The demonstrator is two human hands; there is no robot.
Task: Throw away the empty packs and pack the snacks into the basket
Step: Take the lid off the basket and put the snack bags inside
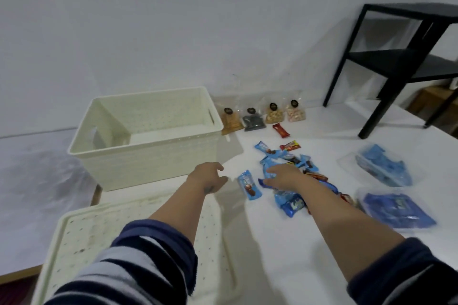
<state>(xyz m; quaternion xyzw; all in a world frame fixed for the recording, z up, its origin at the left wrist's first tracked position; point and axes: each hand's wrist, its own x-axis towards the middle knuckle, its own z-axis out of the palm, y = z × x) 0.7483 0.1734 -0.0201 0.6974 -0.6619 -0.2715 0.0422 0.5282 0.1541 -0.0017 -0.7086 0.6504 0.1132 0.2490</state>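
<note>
Snacks (288, 171) sit in a loose heap right of frame centre, mostly blue wrappers with a few red ones, on the white tabletop (285, 242). Right hand (282, 176) is down on the heap, fingers spread and partly bent over a blue wrapper; contact yes, real grip or not I cannot tell (motion blur). Left hand (210, 176) hovers between heap and basket, fingers loosely curled, holding nothing. One blue snack bar (249, 187) lies apart, just beside the left hand.

Basket (146, 136), cream plastic, stands in the left-centre of the frame, and looks empty inside. Its lid (81, 242) lies flat at lower left. So packing looks barely started: the gathering step is in hand. Next move probably calls for closing the fingers round a bunch of wrappers, lifting, and carrying them left over the basket rim.

Two clear packs (383, 168) with blue contents at right edge, empty or not unclear. Four clear bags of nuts or seeds (262, 116) lean on the wall behind the basket, with a red bar (281, 130) in front.

Room: plain white wall, black shelf unit (396, 64) standing at upper right. No bin in view.
</note>
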